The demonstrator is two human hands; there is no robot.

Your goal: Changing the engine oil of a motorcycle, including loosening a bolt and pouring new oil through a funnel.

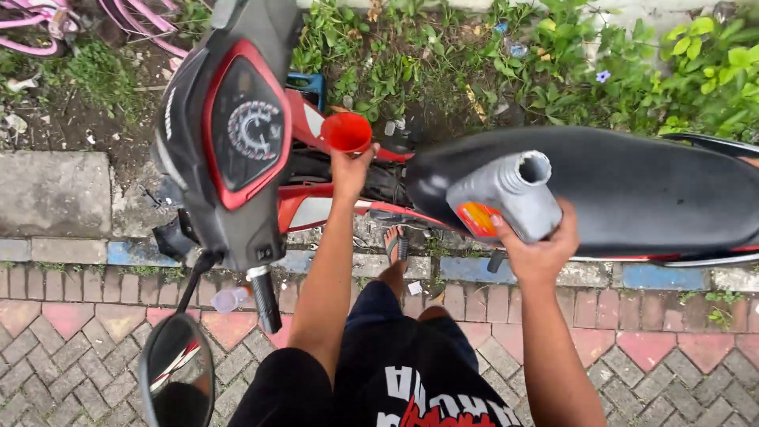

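Beside motorcycle [237,142] — left fingers [348,162] around red funnel [346,131], right fingers [545,249] around grey bottle [506,194].

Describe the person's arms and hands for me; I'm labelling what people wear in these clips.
Both arms are bare from above the elbow down: no sleeves reach them in view. The left hand and right hand wear no gloves, and no rings, watch or bracelets show. Lower in the picture the person wears dark clothing with white and red lettering, and a sandal on one foot.

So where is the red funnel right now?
In the head view, the red funnel sits upper centre, held by the left hand between the motorbike's dashboard and black seat.
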